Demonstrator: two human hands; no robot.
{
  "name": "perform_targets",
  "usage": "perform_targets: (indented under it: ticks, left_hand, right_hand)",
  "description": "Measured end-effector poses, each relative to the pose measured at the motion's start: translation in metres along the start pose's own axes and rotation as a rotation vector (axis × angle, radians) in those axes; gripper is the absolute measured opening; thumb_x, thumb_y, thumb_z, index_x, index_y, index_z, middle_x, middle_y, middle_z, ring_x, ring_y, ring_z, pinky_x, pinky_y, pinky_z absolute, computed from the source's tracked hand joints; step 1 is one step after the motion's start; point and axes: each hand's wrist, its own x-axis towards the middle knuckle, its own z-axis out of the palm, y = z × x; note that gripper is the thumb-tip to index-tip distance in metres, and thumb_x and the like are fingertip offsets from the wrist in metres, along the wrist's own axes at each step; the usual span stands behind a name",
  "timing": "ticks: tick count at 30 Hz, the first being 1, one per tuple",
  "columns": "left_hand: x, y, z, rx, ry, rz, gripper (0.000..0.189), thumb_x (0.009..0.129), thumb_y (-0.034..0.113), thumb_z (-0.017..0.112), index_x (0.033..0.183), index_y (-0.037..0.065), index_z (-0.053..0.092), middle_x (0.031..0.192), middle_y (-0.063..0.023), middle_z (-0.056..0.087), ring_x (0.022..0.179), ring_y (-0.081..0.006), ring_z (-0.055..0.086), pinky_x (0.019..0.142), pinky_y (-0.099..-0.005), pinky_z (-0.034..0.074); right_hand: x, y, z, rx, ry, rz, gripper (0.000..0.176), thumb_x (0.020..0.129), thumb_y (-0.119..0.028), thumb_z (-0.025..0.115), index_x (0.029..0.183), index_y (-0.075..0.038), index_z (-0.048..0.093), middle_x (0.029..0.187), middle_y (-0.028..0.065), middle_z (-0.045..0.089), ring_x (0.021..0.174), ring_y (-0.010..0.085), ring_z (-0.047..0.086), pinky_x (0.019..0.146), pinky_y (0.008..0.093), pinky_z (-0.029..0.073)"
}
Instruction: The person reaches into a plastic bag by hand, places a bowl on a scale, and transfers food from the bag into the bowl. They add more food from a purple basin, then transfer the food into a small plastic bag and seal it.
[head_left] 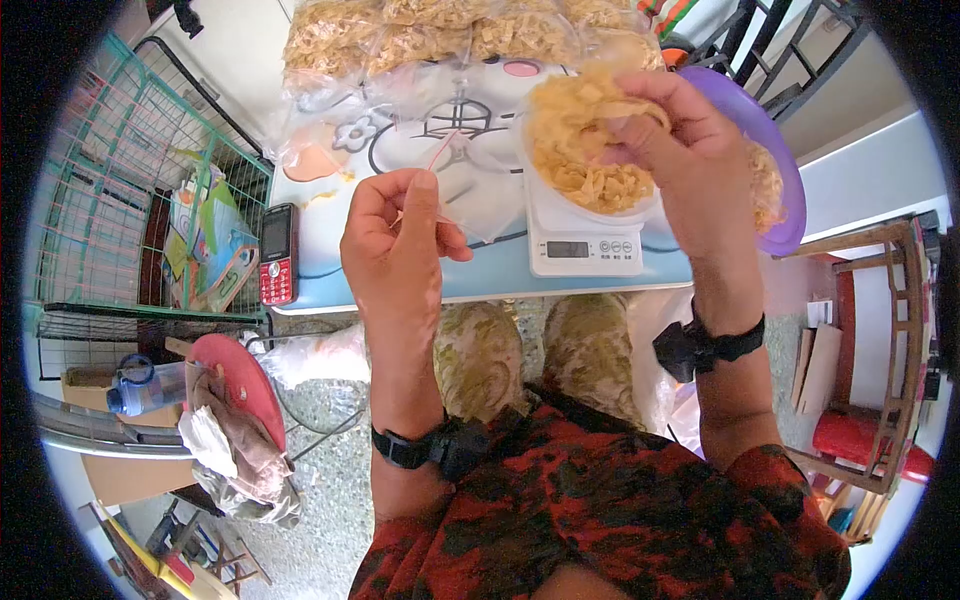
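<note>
Over the table, my left hand (pixel 403 225) is closed in a pinch on a clear plastic bag (pixel 485 205), and a thin pink strip (pixel 441 150) sticks up by its fingertips. My right hand (pixel 672 130) is above a bowl (pixel 603 203) of yellowish flakes, its fingers curled round some of the flakes (pixel 600 88). This bowl rests on a white digital scale (pixel 585 258) whose display faces me. Right of the scale is a purple basin (pixel 790 215) holding more flakes, partly hidden behind my right hand and wrist.
Filled clear bags of flakes (pixel 420 45) are stacked at the table's far side. A red and black phone (pixel 279 255) lies at the left edge, beside a green wire rack (pixel 120 190). A red stool (pixel 240 375) with cloths stands lower left, near a blue bottle (pixel 150 388).
</note>
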Motion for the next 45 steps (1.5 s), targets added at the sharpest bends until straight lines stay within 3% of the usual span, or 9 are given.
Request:
perform_targets:
  ticks: [3,7,10,16,20,28,34,40,45]
  left_hand:
    - [-0.002,0.001,0.001,-0.005,-0.023,0.007,0.023,0.093,0.023,0.064,0.099,0.002,0.058,0.070,-0.0020,0.054,0.053,-0.0111,0.055,0.047,-0.0254,0.048]
    - [-0.002,0.000,0.000,-0.057,-0.036,-0.003,0.022,0.094,0.023,0.063,0.099,0.002,0.058,0.069,-0.0027,0.055,0.053,-0.0113,0.055,0.047,-0.0258,0.048]
    - [0.001,-0.002,-0.004,-0.106,-0.048,-0.010,0.019,0.094,0.018,0.060,0.097,0.000,0.056,0.069,-0.0038,0.057,0.053,-0.0098,0.055,0.046,-0.0250,0.050]
    - [0.005,-0.007,-0.012,-0.059,-0.044,-0.024,0.019,0.094,0.022,0.061,0.096,0.003,0.059,0.067,-0.0012,0.056,0.051,-0.0070,0.050,0.044,-0.0213,0.040]
    - [0.008,-0.012,-0.017,-0.020,0.003,-0.014,0.020,0.093,0.025,0.064,0.096,0.005,0.063,0.068,0.0027,0.056,0.053,-0.0032,0.045,0.045,-0.0181,0.031]
    - [0.003,-0.005,-0.015,0.156,-0.008,0.154,0.018,0.092,0.020,0.065,0.098,0.003,0.066,0.073,0.0050,0.057,0.061,-0.0016,0.045,0.053,-0.0172,0.034]
    - [0.005,0.005,-0.027,0.196,0.032,0.146,0.014,0.095,0.015,0.062,0.092,0.001,0.063,0.074,0.0026,0.057,0.064,-0.0023,0.047,0.055,-0.0170,0.037]
    - [0.007,0.001,-0.032,0.121,0.069,0.171,0.015,0.095,0.016,0.062,0.094,0.001,0.062,0.075,0.0024,0.057,0.065,-0.0015,0.047,0.055,-0.0166,0.036]
    - [-0.002,0.013,-0.027,0.071,-0.050,0.087,0.019,0.094,0.024,0.062,0.096,0.005,0.063,0.074,0.0055,0.054,0.062,-0.0014,0.042,0.052,-0.0174,0.030]
  right_hand:
    - [-0.013,-0.002,0.029,-0.260,-0.021,-0.182,0.019,0.082,-0.008,0.064,0.100,-0.003,0.066,0.089,0.0049,0.068,0.077,0.0149,0.066,0.066,0.0272,0.053]
    - [-0.024,0.014,0.060,-0.575,-0.091,-0.629,0.022,0.082,-0.005,0.060,0.104,-0.006,0.060,0.096,0.0136,0.062,0.083,0.0325,0.063,0.068,0.0389,0.052]
    - [-0.033,0.023,0.075,-0.479,-0.166,-0.500,0.024,0.082,-0.004,0.059,0.105,-0.006,0.057,0.100,0.0158,0.059,0.088,0.0369,0.060,0.073,0.0435,0.051]
    - [-0.025,0.022,0.079,-0.520,-0.267,-0.469,0.020,0.081,-0.002,0.063,0.100,-0.004,0.062,0.097,0.0126,0.063,0.085,0.0309,0.063,0.072,0.0346,0.053]
    - [-0.019,0.023,0.078,-0.590,-0.401,-0.504,0.015,0.083,-0.009,0.057,0.098,-0.005,0.059,0.094,0.0144,0.062,0.084,0.0360,0.063,0.069,0.0433,0.053]
    - [-0.010,0.016,0.088,-0.912,-0.650,-0.460,0.014,0.081,-0.014,0.056,0.082,-0.002,0.064,0.086,0.0166,0.064,0.082,0.0358,0.064,0.069,0.0445,0.052]
    - [-0.012,0.008,0.101,-0.676,-0.507,-0.437,0.017,0.084,-0.012,0.052,0.092,0.001,0.060,0.087,0.0228,0.064,0.083,0.0407,0.063,0.072,0.0487,0.050]
    - [-0.024,0.001,0.104,-0.438,-0.494,-0.119,0.023,0.085,-0.012,0.052,0.102,0.004,0.054,0.090,0.0236,0.064,0.087,0.0431,0.061,0.074,0.0494,0.049]
    - [-0.021,0.027,0.103,-0.559,-0.745,-0.417,0.021,0.083,-0.011,0.052,0.098,0.003,0.058,0.095,0.0231,0.065,0.084,0.0424,0.062,0.071,0.0487,0.050]
